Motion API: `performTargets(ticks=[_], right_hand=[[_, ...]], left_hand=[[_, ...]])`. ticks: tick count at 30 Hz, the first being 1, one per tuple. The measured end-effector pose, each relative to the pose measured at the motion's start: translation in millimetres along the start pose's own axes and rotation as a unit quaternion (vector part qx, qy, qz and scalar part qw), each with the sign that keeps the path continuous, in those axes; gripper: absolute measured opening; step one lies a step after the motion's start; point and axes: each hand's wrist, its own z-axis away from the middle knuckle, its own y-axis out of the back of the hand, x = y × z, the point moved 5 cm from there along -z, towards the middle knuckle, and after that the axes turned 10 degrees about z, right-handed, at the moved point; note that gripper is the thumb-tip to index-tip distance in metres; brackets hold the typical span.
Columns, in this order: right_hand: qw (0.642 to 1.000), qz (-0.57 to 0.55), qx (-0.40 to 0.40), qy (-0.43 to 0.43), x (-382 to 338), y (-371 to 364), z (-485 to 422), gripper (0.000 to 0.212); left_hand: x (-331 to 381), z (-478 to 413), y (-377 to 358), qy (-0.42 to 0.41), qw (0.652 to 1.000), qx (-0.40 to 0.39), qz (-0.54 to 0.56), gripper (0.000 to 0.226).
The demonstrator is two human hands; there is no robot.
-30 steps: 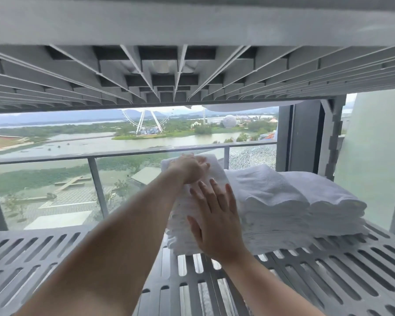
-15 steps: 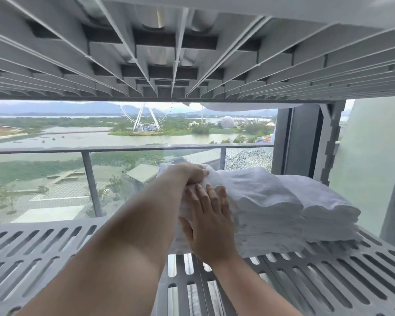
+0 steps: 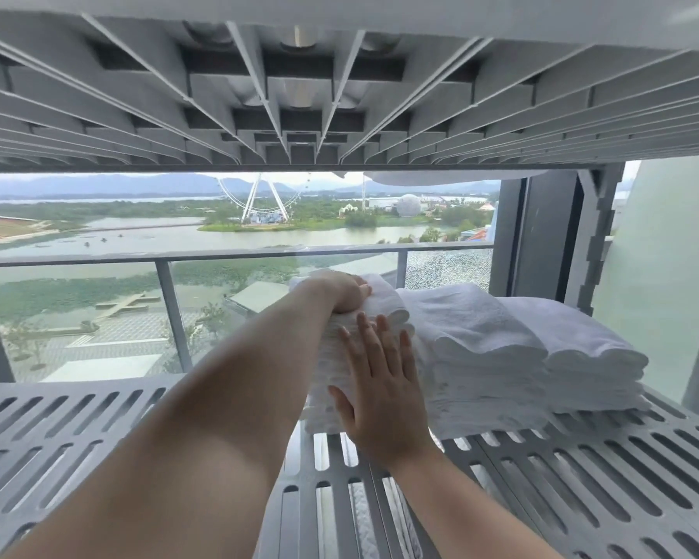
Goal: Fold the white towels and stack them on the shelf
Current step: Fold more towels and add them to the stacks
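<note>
The left hand (image 3: 342, 293) rests atop the towel stack (image 3: 322, 373) on the shelf (image 3: 77, 429), right hand (image 3: 380, 391) flat against its front.

Open room runs over the left part and the near right edge of the slotted shelf (image 3: 77, 437), while three white towel stacks (image 3: 485, 357) fill its far right side up to the notched post (image 3: 600, 244), and the ribbed upper shelf (image 3: 299, 98) hangs low overhead.

left arm stretched forward from lower left; left hand (image 3: 340, 293) palm down, fingers bent | right forearm angled up; right hand (image 3: 380, 391) flat, fingers straight, pointing up
</note>
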Motion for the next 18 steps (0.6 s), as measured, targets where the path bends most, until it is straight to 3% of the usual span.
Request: performTargets(ticks=[9,18], right_hand=[[1.000,-0.008,-0.024,-0.011,4,-5,8,0.078],[0.998,-0.002,-0.054,-0.011,2,-4,11,0.077]], left_hand=[[-9,-10,-4,0.015,0.999,-0.016,0.027,0.058],[16,43,12,-0.016,0.996,0.087,-0.011,0.057]])
